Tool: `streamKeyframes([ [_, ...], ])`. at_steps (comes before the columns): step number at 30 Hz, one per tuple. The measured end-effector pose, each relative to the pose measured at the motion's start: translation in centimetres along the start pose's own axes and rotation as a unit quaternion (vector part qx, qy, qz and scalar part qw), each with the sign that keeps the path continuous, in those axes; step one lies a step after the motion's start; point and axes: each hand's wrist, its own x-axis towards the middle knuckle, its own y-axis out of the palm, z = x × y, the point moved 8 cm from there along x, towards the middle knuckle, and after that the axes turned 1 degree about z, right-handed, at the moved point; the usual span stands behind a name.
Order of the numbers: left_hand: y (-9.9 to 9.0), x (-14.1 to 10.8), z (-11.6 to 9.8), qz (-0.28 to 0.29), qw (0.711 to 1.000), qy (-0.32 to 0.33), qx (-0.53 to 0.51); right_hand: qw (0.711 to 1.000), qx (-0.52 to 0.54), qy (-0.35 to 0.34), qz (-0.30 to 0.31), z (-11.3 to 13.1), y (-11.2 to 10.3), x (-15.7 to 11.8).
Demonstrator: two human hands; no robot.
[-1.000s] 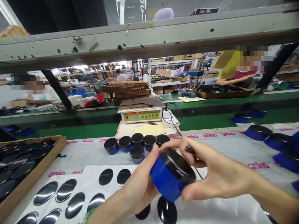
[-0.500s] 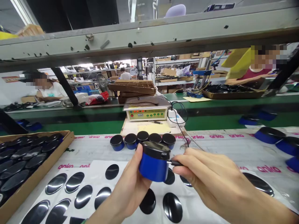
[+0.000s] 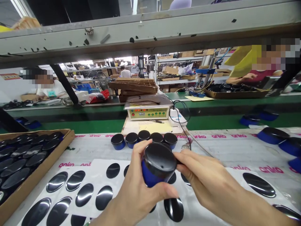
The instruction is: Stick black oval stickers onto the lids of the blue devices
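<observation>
My left hand (image 3: 135, 191) is wrapped round a small round device (image 3: 160, 158) with a blue body and a glossy black top, tilted toward me. The thumb lies along its near side, the fingers round the left. My right hand (image 3: 209, 177) is closed in a pinch against the device's right side. The black cable plug in it is hidden behind the fingers now; the earlier frame shows it at the device's side port. Below lie white sheets (image 3: 94, 168) of black oval stickers (image 3: 84, 194). Several more blue-and-black devices (image 3: 118, 142) stand in a row just beyond.
A cardboard tray (image 3: 68, 138) full of black-topped devices sits at left. More blue devices (image 3: 274, 135) stand at right. Ahead are a control box (image 3: 148, 113) with lit digits, a white power strip (image 3: 177, 120) and cables. A shelf beam (image 3: 164, 33) crosses above. Co-workers sit beyond.
The device has been turned and tipped so its black top faces me; its port and the plug are no longer visible. My left thumb has come round to the near side.
</observation>
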Motion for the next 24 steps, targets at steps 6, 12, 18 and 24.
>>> streamKeyframes([
  [6, 0.5, -1.6, -6.1, -0.068, 0.887, 0.316, 0.330, 0.986, 0.159, 0.055, -0.016, -2.0, 1.6, -1.7],
  [12, 1.3, -2.7, -8.6, -0.062, 0.823, 0.424, 0.374, 0.984, 0.174, 0.042, -0.021, -1.2, 1.6, -2.3],
  [18, 1.4, -2.4, -9.2, -0.032, 0.817, 0.428, 0.385, 0.984, 0.175, 0.031, -0.028, -0.8, 1.6, -2.4],
  [24, 1.7, -2.5, -8.5, -0.023, 0.816, 0.409, 0.408, 0.987, 0.149, 0.031, -0.040, -0.9, 2.1, -3.0],
])
